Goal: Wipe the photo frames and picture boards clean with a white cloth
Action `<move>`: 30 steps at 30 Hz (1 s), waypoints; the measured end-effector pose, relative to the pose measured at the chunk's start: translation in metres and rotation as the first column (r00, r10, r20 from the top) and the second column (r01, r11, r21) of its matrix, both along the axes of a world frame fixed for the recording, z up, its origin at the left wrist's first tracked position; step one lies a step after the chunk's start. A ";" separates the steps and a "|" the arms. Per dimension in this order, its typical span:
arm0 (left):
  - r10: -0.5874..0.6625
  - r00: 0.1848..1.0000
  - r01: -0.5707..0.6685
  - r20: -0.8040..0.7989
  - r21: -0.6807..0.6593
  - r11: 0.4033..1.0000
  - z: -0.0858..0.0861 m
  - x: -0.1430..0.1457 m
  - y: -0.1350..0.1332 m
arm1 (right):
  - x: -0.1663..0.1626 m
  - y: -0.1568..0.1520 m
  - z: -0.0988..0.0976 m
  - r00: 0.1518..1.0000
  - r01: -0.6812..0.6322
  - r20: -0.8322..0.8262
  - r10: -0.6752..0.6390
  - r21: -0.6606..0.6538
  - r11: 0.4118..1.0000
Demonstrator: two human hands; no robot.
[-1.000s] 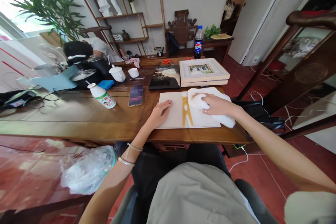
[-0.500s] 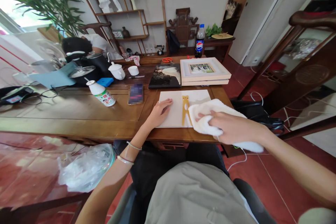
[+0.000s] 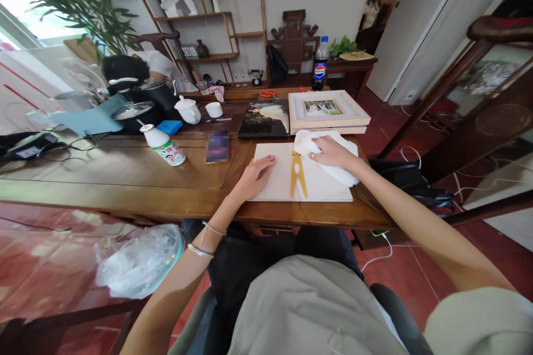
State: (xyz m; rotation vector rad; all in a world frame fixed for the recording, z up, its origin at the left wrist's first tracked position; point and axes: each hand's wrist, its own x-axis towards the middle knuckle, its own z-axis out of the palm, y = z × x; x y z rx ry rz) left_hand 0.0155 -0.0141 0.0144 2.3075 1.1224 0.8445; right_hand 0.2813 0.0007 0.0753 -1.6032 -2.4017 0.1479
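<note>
A white board (image 3: 277, 186) lies flat near the table's front edge, with a yellow animal-shaped figure with two long legs (image 3: 298, 177) at its middle. My left hand (image 3: 256, 176) rests on the board's left part, fingers stretched out and holding nothing. In my right hand (image 3: 331, 152) is a white cloth (image 3: 343, 173), bunched under the fingers. The cloth covers the board's upper right corner and reaches the top of the figure. My right fingers are partly sunk into the cloth.
Behind the board are a dark picture panel (image 3: 263, 119) and stacked pale frames (image 3: 362, 116). A phone (image 3: 217, 147), a white bottle (image 3: 164, 146) and a teapot (image 3: 189, 111) stand left. A cola bottle (image 3: 320, 69) is at the back. A person (image 3: 156, 64) leans over behind the pots.
My right hand has moved the cloth from the board's lower right up to its upper right corner, uncovering the lower right part. My left hand has stayed in place.
</note>
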 end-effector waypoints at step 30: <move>0.011 1.000 -0.011 0.007 0.002 1.000 -0.001 0.001 0.000 | -0.051 -0.050 -0.002 0.947 -0.285 0.154 0.282 0.000 0.958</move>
